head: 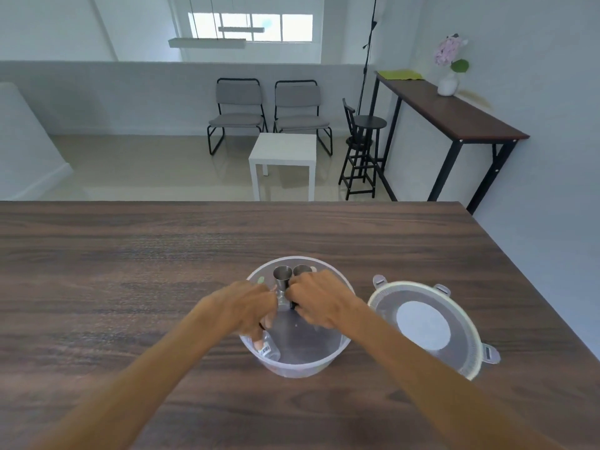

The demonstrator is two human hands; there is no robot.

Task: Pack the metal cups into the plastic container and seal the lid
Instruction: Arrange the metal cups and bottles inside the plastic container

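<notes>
We have both hands inside the clear plastic container [337,347] on the wooden table [130,271]: left hand [242,305] and right hand [319,300] each grip a metal cup [282,282]. Lid [425,323] lies just right of the container, off.

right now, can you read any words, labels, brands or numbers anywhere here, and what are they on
No text here can be read.
Small white label with dark marks, on the near left wall of the clear plastic container: too small and blurred to read.
Metal cups, the lid beside the container, and both hands, left hand and right hand: no visible writing.
Background furniture: no signs or lettering.
</notes>
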